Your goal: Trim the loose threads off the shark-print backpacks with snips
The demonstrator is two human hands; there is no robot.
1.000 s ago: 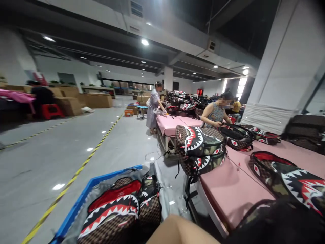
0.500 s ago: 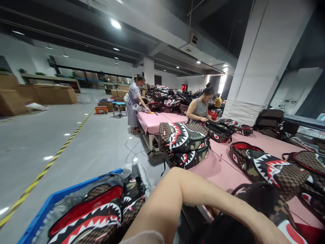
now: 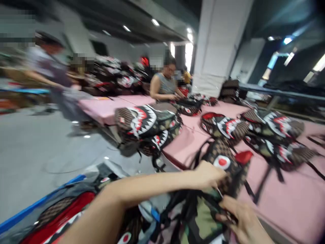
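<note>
Both hands were right on it: the left hand [image 3: 209, 174] was curled in against the camouflage-and-check backpack [image 3: 207, 218], knuckles up, and just below it the right hand [image 3: 241, 217] had its fingers bent around the bag's edge, gripping. Whether the left fingers pinched a zip pull or plain fabric, the blur would not tell. And the backpack itself? Up against the near edge of the pink table [image 3: 286, 196], tilted, its checked flap with a red-and-white eye upright above the hands, a red piece poking out beside it. Beyond lay an open bag [image 3: 225, 127], red lining showing, with a pair of stacked bags [image 3: 281, 135] to its right. Over on the table's left corner, another stack [image 3: 149, 125] overhung the side. Low on the left, a blue crate [image 3: 38, 205] held more bags. Across the table a co-worker in a sleeveless top [image 3: 165, 84] had both hands at a dark bag [image 3: 189, 107].
</note>
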